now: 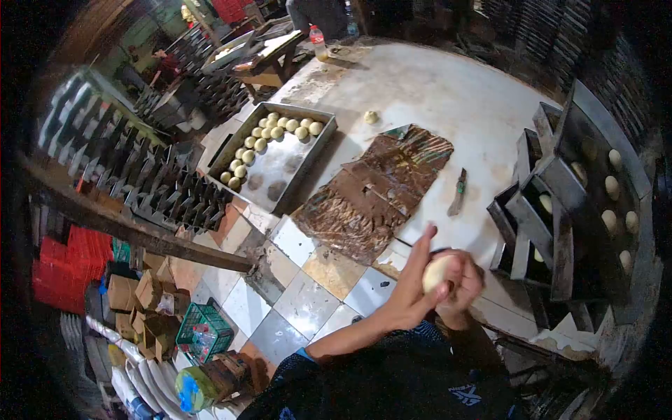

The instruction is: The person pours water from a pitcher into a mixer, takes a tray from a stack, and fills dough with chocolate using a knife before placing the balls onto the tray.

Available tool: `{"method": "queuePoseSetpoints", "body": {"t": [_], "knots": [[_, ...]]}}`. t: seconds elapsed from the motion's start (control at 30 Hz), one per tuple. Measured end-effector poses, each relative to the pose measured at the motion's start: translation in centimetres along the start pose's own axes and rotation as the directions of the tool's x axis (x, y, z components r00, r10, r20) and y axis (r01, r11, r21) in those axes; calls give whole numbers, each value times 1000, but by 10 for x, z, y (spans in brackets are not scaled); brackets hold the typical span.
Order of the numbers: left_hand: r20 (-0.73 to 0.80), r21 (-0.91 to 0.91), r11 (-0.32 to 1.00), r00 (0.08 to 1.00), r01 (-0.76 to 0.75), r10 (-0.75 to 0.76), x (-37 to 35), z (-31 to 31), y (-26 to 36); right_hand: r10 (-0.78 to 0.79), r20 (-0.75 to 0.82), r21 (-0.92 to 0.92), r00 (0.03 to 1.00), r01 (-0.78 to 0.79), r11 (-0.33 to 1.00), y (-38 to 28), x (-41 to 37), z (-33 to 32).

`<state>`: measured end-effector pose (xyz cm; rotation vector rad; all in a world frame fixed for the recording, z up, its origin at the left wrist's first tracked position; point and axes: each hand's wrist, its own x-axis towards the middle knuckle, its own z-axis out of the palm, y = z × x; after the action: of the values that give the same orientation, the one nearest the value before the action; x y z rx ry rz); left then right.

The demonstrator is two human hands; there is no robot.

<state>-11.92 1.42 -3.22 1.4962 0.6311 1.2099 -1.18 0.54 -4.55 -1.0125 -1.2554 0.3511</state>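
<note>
In front of my body I hold a pale dough ball (437, 273) between both hands. My left hand (411, 288) presses against its left side, fingers stretched upward and thumb across the front. My right hand (463, 281) curls around the other side; its fingertips are slightly blurred. Beyond my hands, a brown, chocolate-coloured smeared sheet (374, 192) lies on the white table (483, 115). To its right rests a narrow blade-like tool (458, 192) with some green on it. A single dough piece (370, 117) sits past the sheet's far end.
A metal tray (308, 171) holding several dough balls stands at the table's left edge. Metal pans (539, 210) are stacked at right, some with dough. A bottle (318, 43) stands at the far corner. Below left are a green crate (205, 329) and cardboard boxes (148, 290).
</note>
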Motion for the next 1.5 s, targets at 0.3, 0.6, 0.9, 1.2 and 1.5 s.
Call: {"method": "queuePoseSetpoints", "body": {"t": [0.3, 0.6, 0.9, 1.2, 1.5], "knots": [[-386, -592, 774, 764, 225, -518, -118, -149, 9, 5, 406, 12, 914, -11, 1000, 6, -63, 159], [9, -859, 394, 780, 326, -625, -163, -200, -30, 493, 379, -564, 783, -227, 794, 79, -82, 118], [-12, -710, 564, 793, 422, -609, -89, -218, -55, 426, 671, -725, 607, 419, 546, 169, -65, 41], [-205, -598, 684, 745, 419, -635, -41, -221, -93, 479, 566, -737, 671, 151, 659, 189, -44, 24], [-176, -670, 542, 600, 508, -781, 10, -163, -130, 253, 584, -108, 771, -234, 966, 177, -13, 47]]}}
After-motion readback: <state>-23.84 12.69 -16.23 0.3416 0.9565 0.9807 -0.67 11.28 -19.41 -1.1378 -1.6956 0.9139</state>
